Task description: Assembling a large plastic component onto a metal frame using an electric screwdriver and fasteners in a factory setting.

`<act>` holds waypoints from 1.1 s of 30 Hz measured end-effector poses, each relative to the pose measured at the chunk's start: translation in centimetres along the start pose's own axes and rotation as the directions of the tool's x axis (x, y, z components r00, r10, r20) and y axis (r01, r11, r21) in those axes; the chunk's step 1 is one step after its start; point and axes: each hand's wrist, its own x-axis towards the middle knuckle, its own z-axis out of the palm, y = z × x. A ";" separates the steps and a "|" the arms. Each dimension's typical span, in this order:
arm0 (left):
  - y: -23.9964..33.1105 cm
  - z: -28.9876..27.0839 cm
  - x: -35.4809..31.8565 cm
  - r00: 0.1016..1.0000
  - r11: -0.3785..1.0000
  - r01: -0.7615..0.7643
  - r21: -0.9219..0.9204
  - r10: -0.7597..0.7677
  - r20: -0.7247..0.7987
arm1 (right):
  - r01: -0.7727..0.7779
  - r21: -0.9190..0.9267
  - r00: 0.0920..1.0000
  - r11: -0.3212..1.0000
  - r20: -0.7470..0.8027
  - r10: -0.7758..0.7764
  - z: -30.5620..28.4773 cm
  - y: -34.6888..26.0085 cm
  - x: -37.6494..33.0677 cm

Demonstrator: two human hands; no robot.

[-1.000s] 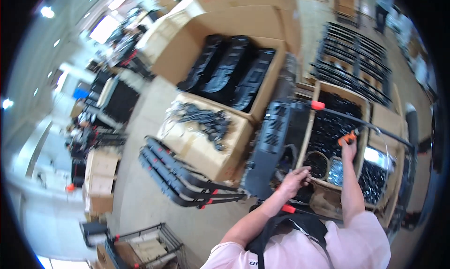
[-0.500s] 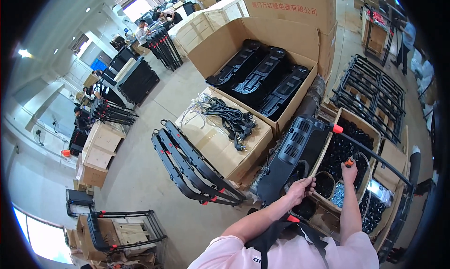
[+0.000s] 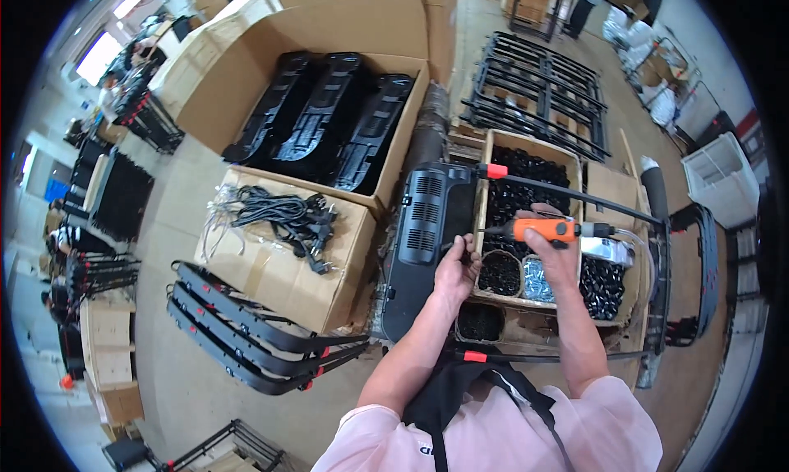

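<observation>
Right hand clenched around orange electric screwdriver, tip aimed at black vented panel; left hand pinching panel's right edge. Risk: bit slipping off, panel shifting under loose pinch, scratching plastic or nicking fingers.

Tight spot btwn the black vented panel and the wooden crate: left hand fills the gap at the crate's edge. Right hand w/ orange driver sits over the crate, under a black bar crossing it. Cardboard box w/ cables blocks the left. Open floor only beyond the stacked black frames.
</observation>
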 end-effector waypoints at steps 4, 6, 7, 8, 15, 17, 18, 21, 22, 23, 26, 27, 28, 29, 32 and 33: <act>0.5 0.8 1.3 0.998 0.995 0.025 -0.096 -0.020 0.054 | -0.039 -0.001 0.999 0.999 0.012 0.039 1.5 1.6 -0.3; 0.7 1.2 1.5 0.997 0.992 0.044 -0.122 -0.035 0.073 | -0.036 -0.012 0.999 0.999 -0.007 0.036 1.7 2.4 -0.2; 0.8 1.2 1.7 0.997 0.992 0.051 -0.119 -0.043 0.065 | -0.028 -0.014 1.000 1.000 -0.012 0.028 2.0 2.6 -0.2; 0.9 1.0 1.8 0.997 0.991 0.056 -0.124 -0.049 0.062 | -0.034 -0.020 0.999 0.999 -0.013 0.034 2.3 2.7 -0.1; 2.5 0.6 2.3 0.989 0.986 0.070 -0.154 -0.048 0.142 | -0.045 -0.042 0.998 0.998 -0.037 0.043 3.6 3.2 1.2; 3.0 0.2 2.3 0.985 0.987 0.076 -0.145 -0.052 0.165 | -0.046 -0.060 0.999 0.997 -0.028 0.045 3.9 3.1 1.6; 3.2 0.0 2.3 0.980 0.984 0.089 -0.157 -0.059 0.188 | -0.047 -0.062 0.999 0.997 -0.007 0.047 4.1 3.1 1.8; 3.3 0.2 2.3 0.970 0.976 0.117 -0.186 -0.072 0.230 | -0.052 -0.076 0.999 0.996 0.004 0.052 4.6 2.7 2.2; 3.5 0.3 2.1 0.967 0.973 0.116 -0.198 -0.066 0.246 | -0.052 -0.077 0.999 0.996 0.004 0.053 5.0 2.7 2.4; 3.6 0.5 1.9 0.967 0.972 0.116 -0.205 -0.063 0.247 | -0.053 -0.082 0.999 0.995 0.008 0.054 5.3 2.7 2.6; 3.8 1.3 1.2 0.969 0.978 0.087 -0.190 -0.038 0.246 | -0.055 -0.081 0.998 0.995 0.012 0.056 6.4 2.9 3.5; 3.6 1.5 0.6 0.981 0.989 0.067 -0.134 -0.041 0.191 | -0.043 -0.090 0.999 0.995 0.019 0.045 6.8 3.1 3.9; 3.4 1.3 0.2 0.990 0.996 0.050 -0.076 -0.039 0.136 | -0.031 -0.098 0.999 0.995 0.027 0.034 7.4 3.2 4.3; 3.1 1.0 0.1 0.992 0.998 0.043 -0.036 -0.038 0.122 | -0.013 -0.075 0.999 0.997 0.039 0.016 8.0 3.6 4.9; 2.8 0.4 -1.3 0.993 0.995 0.038 0.090 -0.048 0.109 | -0.002 -0.144 0.998 0.990 0.067 0.012 9.9 3.5 6.5; 2.8 0.4 -1.8 0.993 0.996 0.034 0.083 -0.043 0.111 | 0.018 -0.141 0.996 0.990 0.093 -0.004 10.2 4.1 7.1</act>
